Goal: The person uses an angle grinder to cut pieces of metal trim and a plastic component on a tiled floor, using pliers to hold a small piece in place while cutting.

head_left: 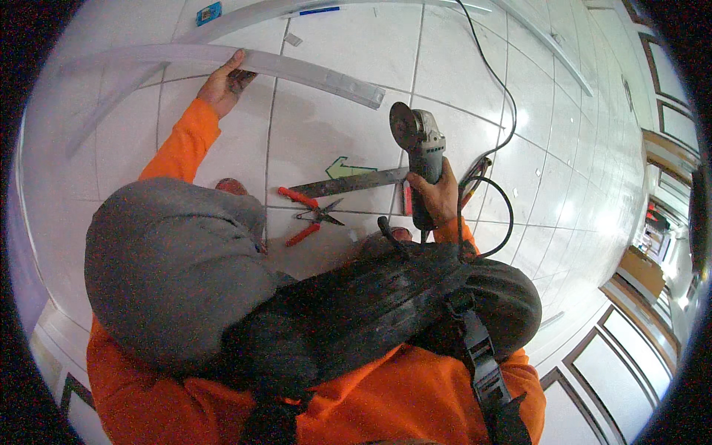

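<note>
My left hand grips a long pale metal profile at the upper left, fingers wrapped round it. The near end of this profile points right, toward the grinder. In my right hand is an angle grinder, held by its dark body with the head up. Its cutting disc faces the profile's end, with a gap between them. Below lie tin snips with red handles, their blades apart, and a flat metal strip whose right end passes behind my right hand.
The grinder's black cord runs up over the tiled floor and loops on the right. More pale profiles lie at the far side. A blue box, a blue pen and a green arrow-shaped piece lie about.
</note>
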Motion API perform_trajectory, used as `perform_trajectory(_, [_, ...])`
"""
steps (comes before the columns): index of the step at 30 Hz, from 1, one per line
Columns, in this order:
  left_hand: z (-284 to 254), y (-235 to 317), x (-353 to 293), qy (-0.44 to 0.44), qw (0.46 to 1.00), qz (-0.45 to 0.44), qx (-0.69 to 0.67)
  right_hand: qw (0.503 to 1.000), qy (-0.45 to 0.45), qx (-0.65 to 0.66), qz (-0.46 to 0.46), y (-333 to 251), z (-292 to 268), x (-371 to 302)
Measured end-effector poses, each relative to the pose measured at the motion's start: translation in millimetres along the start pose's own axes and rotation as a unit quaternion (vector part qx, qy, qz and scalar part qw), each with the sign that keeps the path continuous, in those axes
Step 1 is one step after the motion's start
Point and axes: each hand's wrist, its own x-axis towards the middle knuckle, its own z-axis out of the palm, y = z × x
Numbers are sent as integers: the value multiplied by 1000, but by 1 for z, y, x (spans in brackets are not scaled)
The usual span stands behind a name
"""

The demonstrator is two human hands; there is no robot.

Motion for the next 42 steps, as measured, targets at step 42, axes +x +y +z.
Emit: perform_trajectory(42, [1, -4, -2, -10, 1000, -5, 23, 997, -3, -59, -41, 0, 15, 18])
